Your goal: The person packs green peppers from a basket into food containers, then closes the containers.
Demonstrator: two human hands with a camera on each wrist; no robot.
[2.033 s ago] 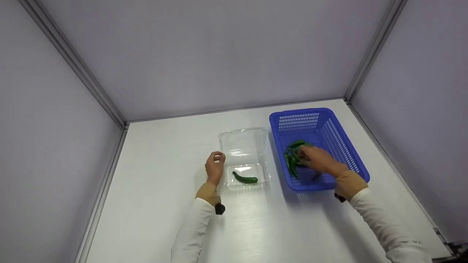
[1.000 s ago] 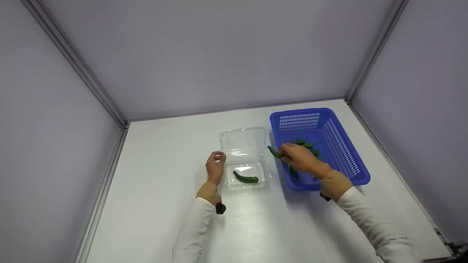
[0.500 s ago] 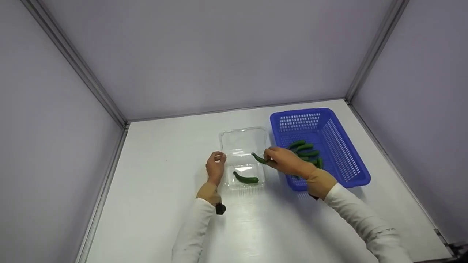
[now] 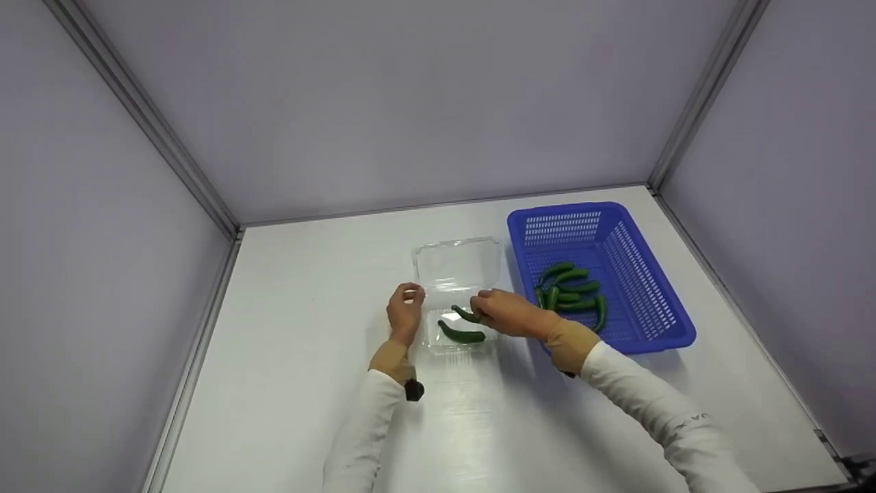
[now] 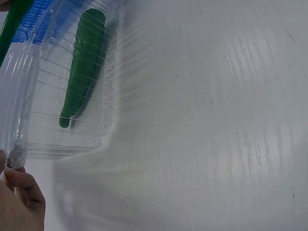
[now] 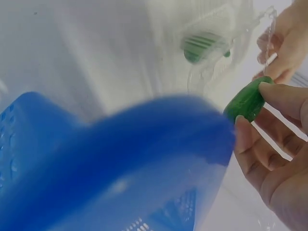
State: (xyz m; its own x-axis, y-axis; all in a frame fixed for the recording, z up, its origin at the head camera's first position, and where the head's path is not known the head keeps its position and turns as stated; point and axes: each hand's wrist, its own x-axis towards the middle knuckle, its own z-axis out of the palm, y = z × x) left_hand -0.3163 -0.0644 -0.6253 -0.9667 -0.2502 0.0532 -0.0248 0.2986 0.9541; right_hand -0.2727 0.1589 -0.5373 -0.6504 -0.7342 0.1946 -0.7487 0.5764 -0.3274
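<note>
Shifted leftward to mid-frame, one pepper (image 4: 465,314) is pinched by the right hand (image 4: 505,313) over the clear box (image 4: 457,263), whose edge the left hand (image 4: 404,313) grips.

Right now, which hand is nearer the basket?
Right. The right hand is just beside the basket, pinching a pepper over the box; the left hand is farther off, pinching the box's opposite edge.
</note>
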